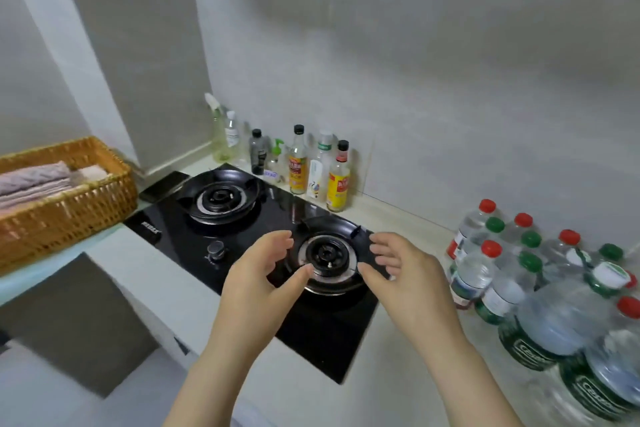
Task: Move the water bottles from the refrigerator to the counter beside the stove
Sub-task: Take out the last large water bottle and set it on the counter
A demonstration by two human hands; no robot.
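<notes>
Several clear water bottles [491,253] with red and green caps stand grouped on the pale counter [408,229] to the right of the black gas stove [263,246]. Larger water jugs [557,326] with green labels sit in front of them at the right edge. My left hand [258,282] and my right hand [398,274] hover above the stove's right burner [325,255], palms facing each other, fingers loosely curved, holding nothing. The refrigerator is out of view.
A row of sauce and cleaning bottles [298,163] lines the wall behind the stove. A wicker basket [65,204] with folded towels sits on the counter at the left. A dark phone [162,185] lies beside the stove's far left corner.
</notes>
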